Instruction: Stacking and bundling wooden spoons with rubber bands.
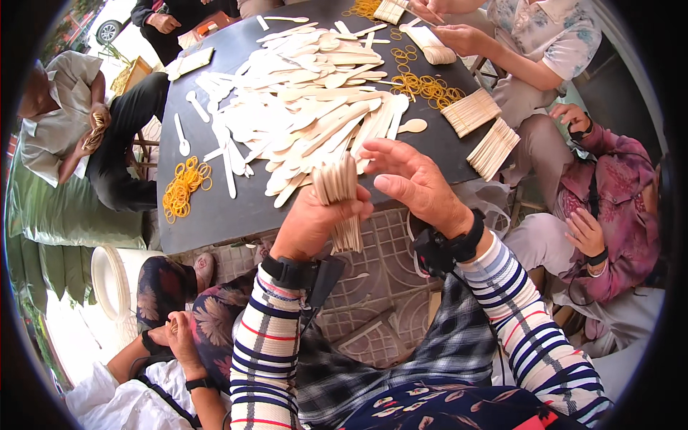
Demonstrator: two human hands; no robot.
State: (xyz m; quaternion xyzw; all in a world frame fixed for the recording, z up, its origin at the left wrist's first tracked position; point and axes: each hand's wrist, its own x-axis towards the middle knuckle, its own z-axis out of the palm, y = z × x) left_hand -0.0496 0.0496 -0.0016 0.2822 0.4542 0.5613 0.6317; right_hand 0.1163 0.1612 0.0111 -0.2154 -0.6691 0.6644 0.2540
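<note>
My left hand (309, 223) is closed around a thick stack of wooden spoons (335, 180), held upright just off the table's near edge. The stack's ends stick out above and below my fingers. Just to its right, my right hand (419, 183) is raised with fingers apart and slightly curled, nothing in it. Its fingertips are close to the top of the stack; whether they touch it I cannot tell. Beyond both hands a large heap of loose wooden spoons (308, 100) covers the middle of the dark table (208, 222).
Yellow rubber bands lie in a pile (188, 188) at the left and another pile (430, 89) at the right. Spoon bundles (471, 112) rest along the right edge. Several people sit around the table, one handling spoons at the far right. A white bucket (115, 283) stands left.
</note>
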